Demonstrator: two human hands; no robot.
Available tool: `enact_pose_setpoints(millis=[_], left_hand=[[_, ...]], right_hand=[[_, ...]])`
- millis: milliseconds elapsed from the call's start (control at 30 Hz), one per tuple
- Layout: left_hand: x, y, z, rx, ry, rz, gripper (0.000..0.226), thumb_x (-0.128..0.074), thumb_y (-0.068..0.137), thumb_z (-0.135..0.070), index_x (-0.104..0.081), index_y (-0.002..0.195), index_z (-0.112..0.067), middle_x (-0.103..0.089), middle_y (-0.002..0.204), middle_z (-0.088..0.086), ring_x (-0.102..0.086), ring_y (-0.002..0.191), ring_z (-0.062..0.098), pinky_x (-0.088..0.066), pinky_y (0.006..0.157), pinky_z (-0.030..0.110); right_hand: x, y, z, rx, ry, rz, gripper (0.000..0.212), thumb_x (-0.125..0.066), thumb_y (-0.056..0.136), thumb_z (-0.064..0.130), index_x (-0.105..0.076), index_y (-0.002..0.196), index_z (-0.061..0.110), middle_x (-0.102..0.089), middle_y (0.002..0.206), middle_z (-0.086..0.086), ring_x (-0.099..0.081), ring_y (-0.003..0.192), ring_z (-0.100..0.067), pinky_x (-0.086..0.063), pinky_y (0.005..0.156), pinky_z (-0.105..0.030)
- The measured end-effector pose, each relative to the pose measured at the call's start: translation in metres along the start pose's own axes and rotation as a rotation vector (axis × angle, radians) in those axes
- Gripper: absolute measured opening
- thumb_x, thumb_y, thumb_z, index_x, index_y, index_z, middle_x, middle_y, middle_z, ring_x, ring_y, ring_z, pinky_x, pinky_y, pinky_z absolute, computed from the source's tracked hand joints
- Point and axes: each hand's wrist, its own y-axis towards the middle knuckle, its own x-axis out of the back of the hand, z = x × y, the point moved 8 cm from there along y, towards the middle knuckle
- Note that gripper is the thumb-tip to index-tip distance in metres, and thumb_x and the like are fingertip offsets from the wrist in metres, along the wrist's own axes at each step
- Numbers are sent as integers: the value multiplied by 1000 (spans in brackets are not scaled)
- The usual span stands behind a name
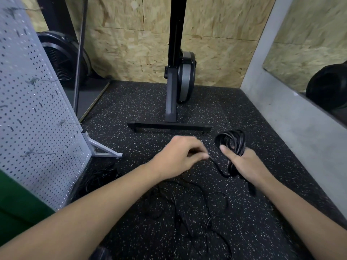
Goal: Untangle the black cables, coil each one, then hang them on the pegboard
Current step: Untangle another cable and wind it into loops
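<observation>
Your right hand holds a coiled black cable above the speckled rubber floor; its fingers are curled round the lower part of the loops, and the thumb lies straight against their near side. The coil stands roughly upright, with its top loops rising above the hand. A free strand runs from the bottom of the coil leftward to your left hand, whose fingers are drawn together and pinch that strand at its end; motion blur hides the exact contact. Below and between your forearms, loose black cables lie tangled on the floor in overlapping loops. A further dark cable bundle lies on the floor just beside the base of the pegboard, which stands upright at your left on a metal foot. An exercise machine stand rests on the floor beyond both hands.
</observation>
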Motion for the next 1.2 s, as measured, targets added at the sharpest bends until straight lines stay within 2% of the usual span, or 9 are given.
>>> enact_pose_setpoints(millis=[100,167,367,600,700,867,1000,1100,1200], left_hand=[[19,6,-18,-102,-19,-176,11,-81,91,-24,-78,98,-16,-72,93,-7,-66,88,5,-52,82,22],[25,7,-16,-97,-34,-250,16,-85,87,-22,-74,95,-13,-68,92,-5,-63,86,7,-50,80,19],[21,3,-19,-79,-4,-293,31,-89,80,-37,-66,82,-17,-60,84,-10,-54,82,10,-49,71,28],[20,3,10,47,-88,-257,23,-77,92,-42,-71,100,-21,-67,96,-9,-64,92,10,-52,82,25],[11,-3,46,231,-168,-24,17,-65,101,-42,-73,104,-27,-73,98,-14,-66,92,2,-51,83,25],[8,-16,80,336,-75,87,10,-70,99,-36,-76,99,-28,-74,93,-15,-66,91,-1,-49,85,24],[10,-19,82,431,-144,2,15,-77,94,-37,-80,93,-22,-71,77,-24,-64,70,-9,-50,71,12],[-6,-20,78,533,-373,-71,15,-81,91,-31,-78,86,-18,-75,82,-4,-74,74,11,-65,68,36],[-17,-19,76,636,-486,-167,18,-82,90,-31,-76,82,-15,-77,77,3,-75,75,23,-64,83,47]], right_hand=[[-21,-14,20,25,73,219,77,-44,76,96,-77,105,32,-78,100,7,-71,100,-13,-50,96,-39],[-34,-22,28,45,111,375,79,-45,71,101,-78,95,33,-78,87,9,-73,86,-8,-51,87,-35],[-55,-33,32,121,60,566,22,-72,95,34,-58,87,19,-56,75,1,-56,70,-14,-46,77,-39],[-54,-30,25,51,105,511,22,-69,78,36,-67,80,14,-64,77,-5,-61,74,-25,-52,84,-55],[-52,-28,21,34,117,502,33,-69,74,35,-65,84,4,-64,78,-7,-60,76,-26,-53,90,-65],[-47,-19,5,-54,150,406,53,-75,64,42,-66,107,12,-72,90,-9,-67,87,-29,-54,94,-61],[-37,-8,6,-14,187,268,33,-70,66,38,-63,82,10,-66,83,-10,-64,81,-30,-49,79,-46],[-32,-6,14,47,240,194,15,-65,73,30,-60,76,16,-55,73,-8,-55,73,-27,-45,76,-43],[-36,-10,18,93,231,189,14,-68,85,24,-59,83,14,-64,75,-9,-63,76,-27,-48,80,-41]])
